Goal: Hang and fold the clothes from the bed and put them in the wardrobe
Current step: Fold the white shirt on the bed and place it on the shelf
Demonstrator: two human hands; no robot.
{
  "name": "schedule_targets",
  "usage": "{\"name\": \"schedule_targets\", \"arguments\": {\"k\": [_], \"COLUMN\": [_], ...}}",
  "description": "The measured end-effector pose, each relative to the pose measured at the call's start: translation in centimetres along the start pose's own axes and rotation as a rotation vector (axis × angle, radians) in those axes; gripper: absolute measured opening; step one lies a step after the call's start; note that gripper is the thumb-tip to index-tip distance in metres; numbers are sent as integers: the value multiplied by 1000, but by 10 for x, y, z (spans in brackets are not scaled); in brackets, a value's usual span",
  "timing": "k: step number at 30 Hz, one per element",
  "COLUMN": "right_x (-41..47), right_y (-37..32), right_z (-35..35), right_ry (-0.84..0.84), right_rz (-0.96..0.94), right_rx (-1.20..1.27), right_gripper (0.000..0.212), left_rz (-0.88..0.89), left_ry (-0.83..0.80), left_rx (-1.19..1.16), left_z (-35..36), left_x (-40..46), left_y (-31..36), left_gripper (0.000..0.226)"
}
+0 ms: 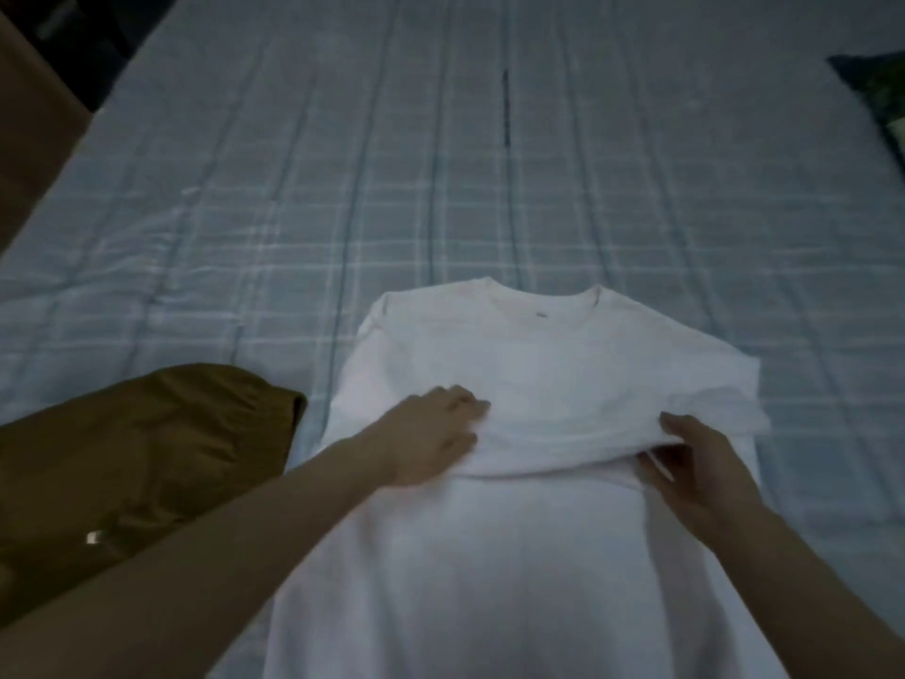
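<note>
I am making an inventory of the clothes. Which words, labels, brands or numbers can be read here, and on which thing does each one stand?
No text is readable.
White T-shirt: small neck mark, too blurred to read.
Brown garment: small pale tag, too blurred to read.

A plain white crew-neck cotton T-shirt (534,365) lies flat on the pale blue checked bed sheet (294,198), collar away, a fold across its middle.

There is a single view, from the person's head, looking forward and steeply down across the bed (440,139) from its near edge. It sits close: both forearms reach in from the bottom, and the bed's left edge and far right corner fall within the wide frame.
</note>
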State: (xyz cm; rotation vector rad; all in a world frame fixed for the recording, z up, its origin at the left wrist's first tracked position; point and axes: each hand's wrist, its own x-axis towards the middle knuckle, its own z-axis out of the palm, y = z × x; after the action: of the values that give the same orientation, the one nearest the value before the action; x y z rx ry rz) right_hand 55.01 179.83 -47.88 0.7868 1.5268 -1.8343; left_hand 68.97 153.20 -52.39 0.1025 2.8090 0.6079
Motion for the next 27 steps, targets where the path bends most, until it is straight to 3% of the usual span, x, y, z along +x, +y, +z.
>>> {"name": "schedule_targets", "arguments": {"k": [2, 5, 8, 11, 14, 17, 20, 22, 27], "right_x": [6, 4, 5, 16, 29, 36, 30, 31, 60], "right_y": [-3, -9, -11, -14, -24, -40, -61, -73, -88], "right_z": [-16, -30, -41, -55, -68, -75, -71, -68, -71], "right_ry": [43, -19, -125, -19, 51, 32, -101, -170, 12], "right_rz": [2, 62, 83, 12, -41, -36, -6, -79, -228], "right_rx": [30, 148, 124, -82, -227, -477, -764, -794, -688], "right_gripper": [14, 7, 27, 15, 41, 54, 37, 14, 17], "left_rz": [-128, -253, -281, -431, -462, -447, -479, -517, -672], "left_ry": [192, 224, 297, 143, -30, -69, -121, -109, 4], "left_rx": [-46, -41, -41, 211, 519, 529, 443, 387, 358], "left_z": [-1, -18, -38, -52, -65, -80, -96, -101, -88], "left_x": [-7, -13, 0, 16, 25, 36, 40, 41, 47], "left_y": [-34, -59, -60, -64, -63, -64, -69, -73, -67], "left_gripper": [46, 51, 58, 44, 35, 29, 27, 26, 28]}}
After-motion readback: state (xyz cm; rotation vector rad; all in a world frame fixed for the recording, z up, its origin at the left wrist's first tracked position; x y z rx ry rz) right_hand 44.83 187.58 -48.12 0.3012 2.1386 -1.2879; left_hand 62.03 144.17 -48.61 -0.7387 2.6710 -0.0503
